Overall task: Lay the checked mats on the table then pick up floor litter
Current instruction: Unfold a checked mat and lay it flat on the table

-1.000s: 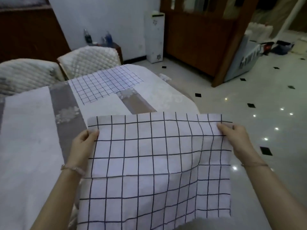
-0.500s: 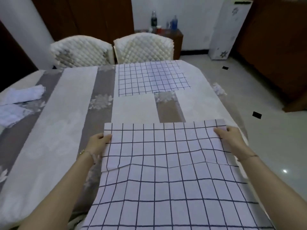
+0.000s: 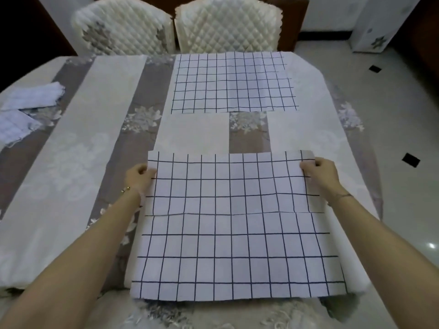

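A white mat with a dark check grid point(image 3: 235, 224) lies spread on the near side of the table point(image 3: 78, 148), its near edge at the table's front edge. My left hand point(image 3: 139, 178) pinches its far left corner. My right hand point(image 3: 319, 170) pinches its far right corner. A second checked mat point(image 3: 232, 83) lies flat on the far side of the table, in front of the chairs. No floor litter shows in this view.
Two quilted white chairs point(image 3: 228, 24) stand at the table's far edge. Folded white cloths point(image 3: 28, 108) lie at the table's left end. The table wears a grey and cream striped cloth. Glossy tiled floor point(image 3: 403, 129) runs along the right, with a white cabinet point(image 3: 375, 27) beyond.
The mat has come down from mid-air onto the near side of the table and now lies flat. Both hands kept hold of its far corners. The view has swung left over the table.
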